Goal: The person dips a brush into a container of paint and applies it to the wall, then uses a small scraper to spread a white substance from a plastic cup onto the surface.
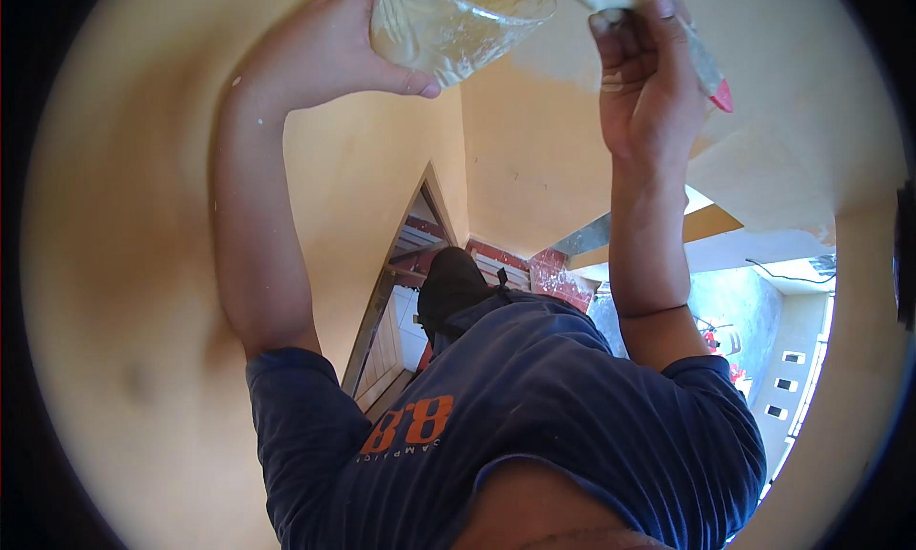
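At the top of the head view, my left hand is wrapped around a clear plastic tub smeared with pale paint. The tub's upper edge runs out of the frame. To its right, my raised right hand grips a paint-smeared paintbrush with a red handle end. The brush slants across the fingers, its broad pale head reaching the top edge near the tub. Small pale specks dot my left forearm.
A yellow-cream wall stands close on the left, with another wall ahead. Far below are a doorway frame, red floor tiles, and a bluish floor with scattered items. Perforated blockwork is at right.
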Available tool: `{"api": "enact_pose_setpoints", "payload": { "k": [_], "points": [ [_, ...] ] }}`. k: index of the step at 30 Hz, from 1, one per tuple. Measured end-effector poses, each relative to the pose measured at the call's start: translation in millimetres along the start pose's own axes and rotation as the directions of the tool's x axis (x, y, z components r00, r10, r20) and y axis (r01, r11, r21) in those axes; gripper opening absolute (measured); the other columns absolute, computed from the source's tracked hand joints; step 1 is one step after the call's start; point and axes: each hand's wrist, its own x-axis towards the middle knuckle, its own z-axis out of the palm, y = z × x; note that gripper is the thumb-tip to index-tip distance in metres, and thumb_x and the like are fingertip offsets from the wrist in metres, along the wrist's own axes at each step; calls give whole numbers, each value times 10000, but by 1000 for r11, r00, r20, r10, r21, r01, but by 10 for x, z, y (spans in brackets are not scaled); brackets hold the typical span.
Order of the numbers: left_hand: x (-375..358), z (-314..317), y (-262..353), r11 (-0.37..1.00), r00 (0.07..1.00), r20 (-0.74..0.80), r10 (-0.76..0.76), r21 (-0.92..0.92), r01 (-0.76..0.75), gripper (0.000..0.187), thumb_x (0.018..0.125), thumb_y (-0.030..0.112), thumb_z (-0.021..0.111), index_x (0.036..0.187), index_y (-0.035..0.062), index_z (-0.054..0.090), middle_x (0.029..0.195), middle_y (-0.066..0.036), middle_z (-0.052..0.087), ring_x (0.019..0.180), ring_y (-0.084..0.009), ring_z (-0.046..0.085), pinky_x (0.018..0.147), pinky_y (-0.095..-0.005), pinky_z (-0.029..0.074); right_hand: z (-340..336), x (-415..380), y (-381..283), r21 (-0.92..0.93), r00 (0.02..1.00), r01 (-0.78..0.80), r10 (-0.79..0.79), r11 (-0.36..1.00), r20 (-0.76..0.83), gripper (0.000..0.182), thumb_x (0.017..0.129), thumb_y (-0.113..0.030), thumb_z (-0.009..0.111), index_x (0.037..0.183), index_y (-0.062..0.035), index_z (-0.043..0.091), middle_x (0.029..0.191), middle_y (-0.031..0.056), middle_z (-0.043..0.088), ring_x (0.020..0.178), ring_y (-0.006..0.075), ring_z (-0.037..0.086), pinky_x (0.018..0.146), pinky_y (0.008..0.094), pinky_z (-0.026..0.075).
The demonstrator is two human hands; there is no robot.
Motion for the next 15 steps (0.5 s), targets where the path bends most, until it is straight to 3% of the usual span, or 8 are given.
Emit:
{"api": "enact_pose_setpoints", "payload": {
  "k": [3,5,6,7,9,10,12,15],
  "points": [
    [8,-19,-15,999,999,0,40,-30,-40,829,579,80,831,1286,11,404,1149,-66,558,1062,-151,519,930,-296,425,-51,-6,0,-11,999,2,-2,1000,54,303,895,-110,539,1176,0,507,972,75,619,805,155,618,752,320,522],
    [35,-50,-39,996,998,20,53,76,-55,877,531,208,837,1277,28,411,1110,-161,598,1055,-287,570,928,-341,429,-14,-52,-40,32,999,-26,25,999,35,320,896,-106,535,1196,-7,487,1007,78,612,844,160,609,774,333,518],
    [39,-54,2,994,999,30,22,108,-25,883,531,203,835,1280,31,399,1113,-171,593,1066,-304,563,930,-347,428,-71,-50,4,43,999,-38,37,998,37,356,897,-98,527,1236,-14,454,1077,89,596,934,172,598,815,347,515],
    [49,-68,55,990,998,4,55,131,-55,883,531,203,835,1280,31,399,1113,-171,593,1066,-304,563,930,-347,428,-114,-68,19,-36,996,-64,67,997,67,384,897,-104,526,1260,-19,431,1119,92,574,993,179,580,822,351,514],
    [63,-78,139,981,995,79,-54,189,38,890,535,208,837,1281,27,386,1139,-186,576,1089,-315,548,931,-351,427,-93,-98,-13,-10,995,-104,104,995,-7,399,889,-120,541,1262,-29,431,1127,90,566,985,181,582,814,345,520],
    [80,-61,100,978,998,50,-26,210,15,890,535,208,837,1281,27,386,1139,-186,576,1089,-315,548,931,-351,427,-121,-110,-7,5,994,-105,106,994,-31,404,886,-125,546,1263,-34,430,1132,92,563,989,183,581,811,343,524],
    [115,11,-44,992,990,113,89,80,-98,900,539,220,841,1282,25,373,1137,-194,575,1080,-321,552,928,-353,428,-192,-157,12,5,996,-91,91,996,-18,402,887,-130,547,1261,-38,431,1127,91,564,991,183,582,802,338,530],
    [168,95,-61,993,976,202,84,63,-98,926,539,230,847,1295,26,353,1143,-198,572,1077,-318,553,929,-357,427,-327,-198,-10,40,995,-99,100,994,-17,387,882,-96,552,1244,-18,438,1133,113,553,1008,202,579,785,341,546]
  ]
}}
